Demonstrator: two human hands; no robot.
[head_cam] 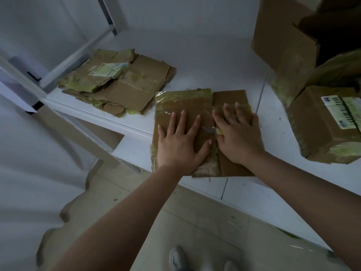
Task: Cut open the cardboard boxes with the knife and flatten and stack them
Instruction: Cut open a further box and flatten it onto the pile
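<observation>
1. The place looked like a storeroom or packing area, not a home.
2. A white tabletop (pixel 197 61) stood against bare white walls, with a white metal shelf frame (pixel 78 53) at the far left.
3. Shipping cartons showed it: a flattened stack of cardboard (pixel 121 83) lay at the far left, and a taped box with a barcode label (pixel 324 124) sat at the right below a larger open carton (pixel 289 42).
4. The floor (pixel 195 222) was pale tile, with loose cardboard sheets (pixel 64 218) lying on it at the near left.
</observation>
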